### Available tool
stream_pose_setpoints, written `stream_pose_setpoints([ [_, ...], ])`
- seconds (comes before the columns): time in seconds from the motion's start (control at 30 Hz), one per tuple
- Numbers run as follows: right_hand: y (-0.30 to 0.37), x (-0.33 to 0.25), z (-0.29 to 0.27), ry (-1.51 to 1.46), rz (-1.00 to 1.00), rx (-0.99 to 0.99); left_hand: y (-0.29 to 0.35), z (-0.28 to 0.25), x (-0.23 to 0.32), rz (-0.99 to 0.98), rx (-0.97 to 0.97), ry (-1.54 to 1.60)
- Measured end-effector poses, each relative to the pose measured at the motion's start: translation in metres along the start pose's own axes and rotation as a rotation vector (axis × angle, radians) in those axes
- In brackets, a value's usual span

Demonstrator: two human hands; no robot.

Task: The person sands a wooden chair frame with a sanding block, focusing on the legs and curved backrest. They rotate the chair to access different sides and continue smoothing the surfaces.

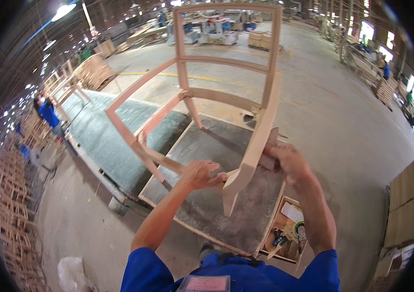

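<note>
An unfinished wooden chair frame (260, 138) without a seat stands tilted on a dark-topped workbench (212, 214), its back away from me. My left hand (201, 175) is closed over the front rail, fingertips by the near right leg. On the frame's right side, my right hand (290, 163) holds a thin brownish piece that looks like sandpaper (267, 158) against the outer face of the wood. Part of that sheet and some of the right fingers are hidden behind the frame.
Below my right forearm, an open wooden drawer (270, 241) holds a brush, a tape roll and other tools. A long greenish conveyor table (112, 138) runs off to the left, where a person in blue (48, 114) stands. Stacked chair frames (14, 209) line the far left; stacked panels (406, 204) stand right.
</note>
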State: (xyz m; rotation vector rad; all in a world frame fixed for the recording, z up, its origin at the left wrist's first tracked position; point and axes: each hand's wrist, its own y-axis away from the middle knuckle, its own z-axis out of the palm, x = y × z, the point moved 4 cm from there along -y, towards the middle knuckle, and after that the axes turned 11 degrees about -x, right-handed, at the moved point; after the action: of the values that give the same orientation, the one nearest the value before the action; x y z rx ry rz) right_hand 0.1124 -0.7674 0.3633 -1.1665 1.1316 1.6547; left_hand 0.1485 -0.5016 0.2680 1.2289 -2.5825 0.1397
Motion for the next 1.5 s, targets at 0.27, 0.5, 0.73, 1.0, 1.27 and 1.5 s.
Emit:
stream_pose_setpoints([
  [0.27, -0.009, -0.012, -0.001, -0.088, -0.055, 0.13, -0.006, 0.0, 0.002, 0.061, 0.007, 0.03],
  [0.5, -0.016, -0.011, -0.001, -0.165, -0.052, 0.212, -0.003, 0.0, 0.003, 0.074, 0.019, -0.004],
  [0.73, -0.013, -0.007, 0.004, -0.137, -0.089, 0.139, 0.001, 0.0, -0.002, 0.083, 0.044, -0.005],
  [1.0, -0.045, -0.021, -0.034, -0.153, -0.315, 0.413, -0.008, 0.003, 0.001, 0.135, 0.08, -0.004],
  [1.27, 0.019, 0.028, 0.03, 1.0, -1.165, 0.453, 0.002, 0.001, 0.003, 0.113, 0.079, -0.037],
  [1.5, -0.043, -0.013, -0.026, 1.098, -1.097, 0.56, -0.003, -0.001, 0.009, 0.141, 0.058, 0.021],
])
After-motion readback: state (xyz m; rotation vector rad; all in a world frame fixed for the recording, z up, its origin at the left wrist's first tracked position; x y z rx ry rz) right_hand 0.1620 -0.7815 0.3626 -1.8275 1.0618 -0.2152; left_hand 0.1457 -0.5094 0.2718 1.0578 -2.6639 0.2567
